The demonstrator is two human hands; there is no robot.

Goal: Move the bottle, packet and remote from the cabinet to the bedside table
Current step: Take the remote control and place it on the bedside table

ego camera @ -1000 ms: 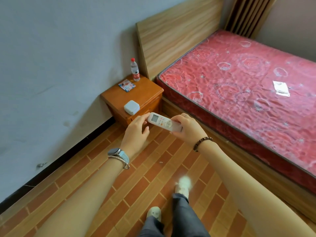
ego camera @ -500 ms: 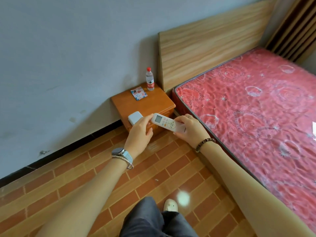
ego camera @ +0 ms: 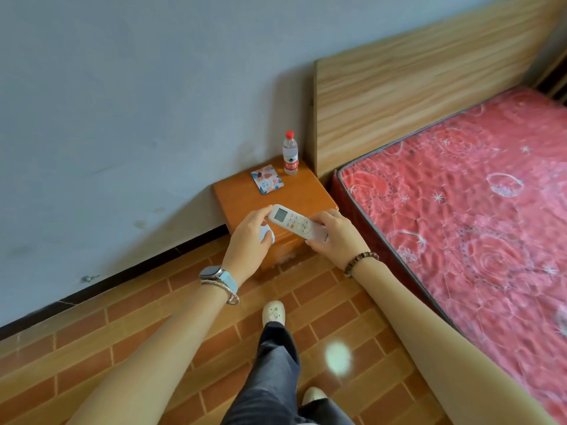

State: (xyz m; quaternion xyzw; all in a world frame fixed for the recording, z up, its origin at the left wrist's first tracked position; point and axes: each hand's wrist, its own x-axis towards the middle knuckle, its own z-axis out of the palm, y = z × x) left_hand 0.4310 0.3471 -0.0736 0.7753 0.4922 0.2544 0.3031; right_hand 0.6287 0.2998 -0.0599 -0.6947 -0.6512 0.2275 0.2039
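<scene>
I hold a white remote (ego camera: 294,223) with a small screen in both hands, above the front edge of the orange wooden bedside table (ego camera: 310,194). My left hand (ego camera: 250,240) pinches its screen end; my right hand (ego camera: 334,237) grips its lower end. On the table's back part stand a clear bottle (ego camera: 290,153) with a red cap and label, and a flat patterned packet (ego camera: 267,179) lying just left of it. A small white box (ego camera: 266,234) on the table front is mostly hidden behind my left hand.
A bed with a red patterned mattress (ego camera: 460,194) and a wooden headboard (ego camera: 414,78) fills the right side, touching the table. A grey wall (ego camera: 122,118) runs along the left. The floor is brick-patterned (ego camera: 122,348); my feet and legs show at the bottom.
I have walked closer to the bedside table, and the remote in both hands has come over its front edge. The white box has become mostly covered by my left hand.
</scene>
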